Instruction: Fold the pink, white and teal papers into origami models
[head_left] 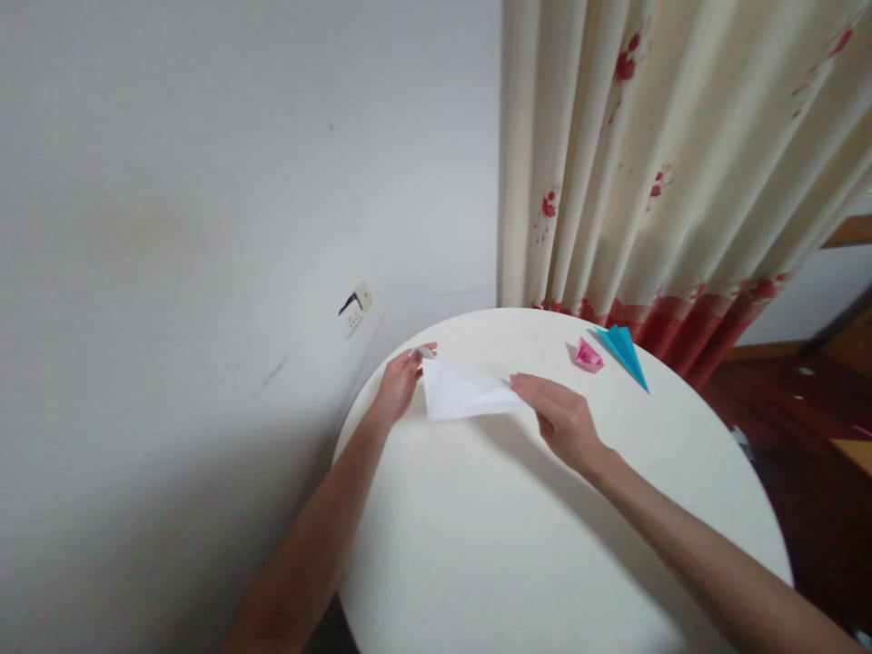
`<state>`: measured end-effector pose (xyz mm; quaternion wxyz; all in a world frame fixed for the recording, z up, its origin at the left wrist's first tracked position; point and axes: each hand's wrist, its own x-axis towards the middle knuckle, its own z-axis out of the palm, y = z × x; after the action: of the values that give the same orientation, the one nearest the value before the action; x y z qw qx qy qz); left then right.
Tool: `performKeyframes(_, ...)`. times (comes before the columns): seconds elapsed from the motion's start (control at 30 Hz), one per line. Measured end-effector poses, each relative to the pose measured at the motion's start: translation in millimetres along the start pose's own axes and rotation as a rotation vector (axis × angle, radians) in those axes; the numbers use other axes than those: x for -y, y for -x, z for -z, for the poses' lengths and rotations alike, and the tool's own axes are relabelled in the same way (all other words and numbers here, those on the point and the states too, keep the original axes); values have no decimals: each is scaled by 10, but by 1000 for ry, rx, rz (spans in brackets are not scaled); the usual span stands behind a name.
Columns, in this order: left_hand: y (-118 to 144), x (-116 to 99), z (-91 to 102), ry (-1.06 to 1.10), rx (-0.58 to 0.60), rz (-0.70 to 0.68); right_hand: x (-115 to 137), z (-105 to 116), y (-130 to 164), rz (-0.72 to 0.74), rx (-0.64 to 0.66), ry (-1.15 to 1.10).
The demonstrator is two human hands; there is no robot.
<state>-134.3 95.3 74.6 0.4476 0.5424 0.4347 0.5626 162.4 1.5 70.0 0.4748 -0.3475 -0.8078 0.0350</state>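
Round white table (477, 545): from here I see an oblong white paper sheet (463, 391) held above its far part, L hand (399, 383) & R hand (565, 420) pinching opposite ends; uneven pull cd prob. crease or tear it.

Both arms (681, 527) reach forward, hands (564, 420) apart and pinching.

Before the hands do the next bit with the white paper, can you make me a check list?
1. Right hand holding the white paper: ok, it pinches the right end.
2. Left hand at the other end: ok, though its exact grip is hard to see.
3. Paper lifted off the table: ok, with a shadow below.
4. Pink folded paper and blue paper plane clear of both hands: ok.
5. Creases sharp: cannot tell, too blurry.
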Motion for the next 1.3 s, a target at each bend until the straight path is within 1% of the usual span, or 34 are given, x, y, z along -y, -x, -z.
performKeyframes(0.03,-5,-22,143,-23,12,17,78,-38,37,70,75,52)
performKeyframes(0.07,-3,-33,289,-88,-22,21,150,-101,104,114,153,109)
performKeyframes(0.1,9,-34,429,-176,-113,-4,214,-185,196,147,230,161)
performKeyframes(0.13,33,-30,553,-277,-239,-41,272,-281,307,167,293,199)
performKeyframes(0.17,72,-22,647,-319,-334,-65,325,-378,426,195,356,218)
performKeyframes(0.2,130,-10,703,-346,-388,-86,373,-466,543,220,418,221)
performKeyframes(0.23,210,6,713,-372,-417,-107,418,-538,647,213,471,220)
performKeyframes(0.27,312,30,674,-398,-417,-128,462,-591,730,186,516,216)
performKeyframes(0.3,434,65,589,-441,-364,-156,501,-624,783,143,539,202)
performKeyframes(0.37,713,170,319,-709,-65,-278,564,-656,797,79,582,115)
performKeyframes(0.4,851,238,162,-817,75,-300,581,-675,763,41,579,71)
performKeyframes(0.43,977,311,10,-909,183,-303,587,-706,708,-7,570,38)
performKeyframes(0.47,1083,385,-123,-997,264,-298,581,-756,642,-93,523,44)
performKeyframes(0.5,1166,455,-228,-1092,303,-292,562,-824,572,-178,465,89)
performKeyframes(0.53,1222,516,-300,-1183,353,-296,531,-907,504,-235,453,147)
performKeyframes(0.57,1254,566,-340,-1263,384,-308,490,-998,444,-274,479,203)
performKeyframes(0.6,1264,603,-351,-1336,395,-320,440,-1087,394,-309,520,248)
performKeyframes(0.67,1237,644,-307,-1442,399,-339,324,-1228,327,-343,599,296)
performKeyframes(0.73,1176,660,-214,-1500,388,-345,195,-1284,301,-349,614,329)
performKeyframes(0.8,1102,670,-102,-1528,362,-337,59,-1254,300,-371,597,370)
performKeyframes(0.9,963,664,74,-1541,326,-291,-132,-1134,319,-422,588,434)
performKeyframes(0.97,848,624,166,-1539,322,-217,-218,-1068,336,-437,585,463)
performKeyframes(1.0,794,593,189,-1534,322,-161,-244,-1050,343,-442,584,471)
performKeyframes(1.03,754,558,188,-1532,299,-91,-257,-1044,350,-447,582,478)
performKeyframes(1.1,742,500,94,-1544,219,-58,-253,-1060,361,-461,576,484)
performKeyframes(1.13,779,487,2,-1546,189,-84,-242,-1076,364,-467,570,486)
performKeyframes(1.17,843,488,-112,-1527,191,-175,-229,-1094,366,-473,563,487)
performKeyframes(1.2,928,504,-237,-1493,243,-253,-219,-1108,366,-477,557,485)
performKeyframes(1.23,1025,531,-359,-1457,316,-291,-215,-1117,366,-481,554,482)
performKeyframes(1.27,1120,563,-467,-1435,366,-301,-219,-1116,366,-485,554,478)
performKeyframes(1.3,1204,595,-550,-1430,371,-305,-234,-1104,366,-489,558,474)
